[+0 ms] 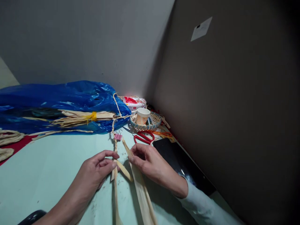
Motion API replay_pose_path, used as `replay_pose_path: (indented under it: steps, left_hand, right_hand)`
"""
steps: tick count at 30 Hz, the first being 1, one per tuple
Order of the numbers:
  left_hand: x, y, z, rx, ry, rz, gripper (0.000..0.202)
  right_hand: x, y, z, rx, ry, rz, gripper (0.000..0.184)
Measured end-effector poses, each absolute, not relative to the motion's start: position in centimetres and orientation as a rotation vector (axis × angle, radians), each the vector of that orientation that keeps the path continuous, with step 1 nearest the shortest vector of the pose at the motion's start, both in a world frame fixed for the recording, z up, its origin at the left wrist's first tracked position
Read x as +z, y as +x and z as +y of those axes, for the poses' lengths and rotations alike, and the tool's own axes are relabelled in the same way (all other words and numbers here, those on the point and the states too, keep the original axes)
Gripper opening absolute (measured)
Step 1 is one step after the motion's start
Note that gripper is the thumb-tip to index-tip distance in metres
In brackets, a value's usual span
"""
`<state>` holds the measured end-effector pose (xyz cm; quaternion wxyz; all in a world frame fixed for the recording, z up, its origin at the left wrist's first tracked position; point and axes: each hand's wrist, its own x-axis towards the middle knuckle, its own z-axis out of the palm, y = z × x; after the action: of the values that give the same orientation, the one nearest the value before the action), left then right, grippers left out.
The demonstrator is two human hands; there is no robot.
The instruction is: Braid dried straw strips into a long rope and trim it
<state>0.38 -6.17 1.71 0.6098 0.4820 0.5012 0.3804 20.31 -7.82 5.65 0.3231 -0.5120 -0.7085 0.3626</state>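
Observation:
A thin braided cord (115, 144) of pale dried plant fibre runs down the table toward me, with a pink binder clip (118, 137) beside its upper part. My left hand (100, 167) pinches the cord's lower end, where loose strands spread out. One short strand (124, 171) points to the right and another hangs toward the near edge. My right hand (146, 159) is closed on a long, wide strip of dried fibre (142, 190), gripping it near its narrow upper tip. The strip lies apart from the braid and runs down out of view.
Behind stands a blue plastic bag (70, 93) with a fibre bundle (105, 116) tied in yellow. A woven basket (154, 120) holds a paper cup (142, 117). Red-handled scissors (144, 137), orange-handled scissors (164, 134) and a black phone-like slab (166, 153) lie near the right wall.

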Motion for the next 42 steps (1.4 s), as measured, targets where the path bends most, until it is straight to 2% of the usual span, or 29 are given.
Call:
replay_pose_path:
  steps: [3, 6, 11, 16, 31, 39, 42]
  left_hand:
    - [2.1, 0.4, -6.4, 0.846, 1.083, 1.204, 0.052]
    - [2.0, 0.2, -6.5, 0.84, 1.095, 1.193, 0.052]
    - [1.8, 0.3, -6.2, 0.902, 1.107, 1.155, 0.048]
    - [1.8, 0.3, -5.9, 0.898, 1.07, 1.131, 0.049]
    - [1.4, 0.3, -5.8, 0.977, 1.046, 1.098, 0.037]
    - [1.3, 0.1, -6.4, 0.949, 1.15, 1.147, 0.062]
    - [1.7, 0.2, -6.5, 0.899, 1.181, 1.215, 0.064]
  right_hand:
    - [6.0, 20.4, -7.9, 1.014, -1.312, -1.855, 0.014]
    - [6.5, 20.2, -8.4, 1.062, -1.292, -1.898, 0.02]
    - [6.8, 18.9, -9.5, 0.912, -1.444, -1.986, 0.032]
    - [6.7, 18.1, -9.9, 0.766, -1.667, -2.032, 0.03]
    - [6.7, 18.3, -10.2, 0.62, -1.704, -2.115, 0.024]
    - [7.2, 18.6, -10.1, 0.613, -1.742, -2.12, 0.026]
    - [7.4, 18.4, -10.3, 0.601, -1.751, -2.161, 0.025]
